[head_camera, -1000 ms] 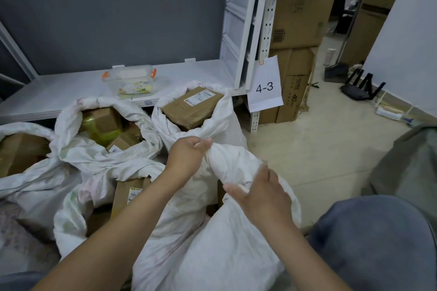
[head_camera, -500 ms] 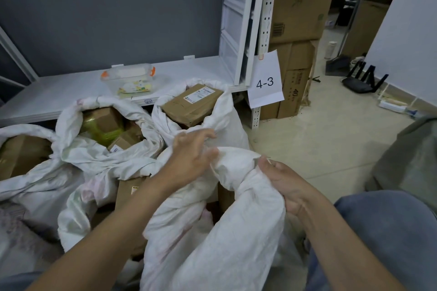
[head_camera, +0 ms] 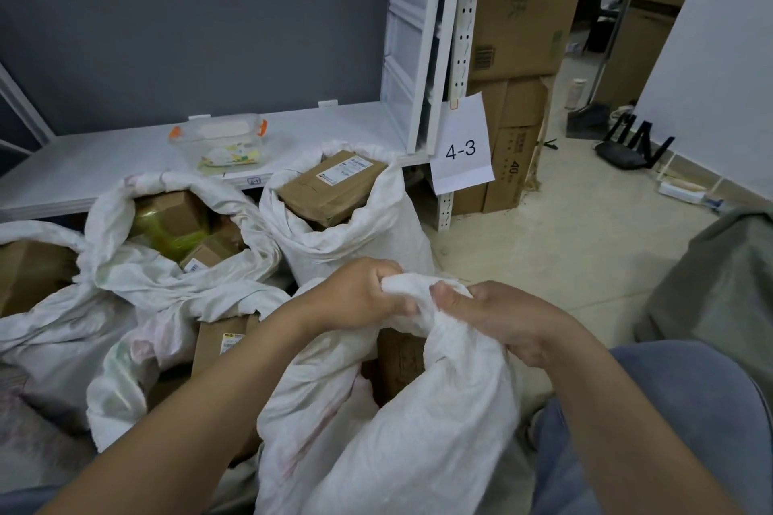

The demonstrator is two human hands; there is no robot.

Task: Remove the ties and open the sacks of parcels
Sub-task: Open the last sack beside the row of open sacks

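While both hands grip a sack [head_camera: 418, 431], a paper label [head_camera: 460, 146] reads "4-3".

Both forearms bare, entering from the bottom edge and converging at centre. Left hand [head_camera: 359, 293]: back of hand up, fingers curled down into a fist, clenching the bunched top of the sack [head_camera: 418, 431] from the left side. Right hand [head_camera: 506, 318]: angled in from the right, fingers curled under, thumb and forefinger pinching the same bunch. The two hands sit close, fingertips near each other, cloth between them. Left hand a little higher in frame than the right.
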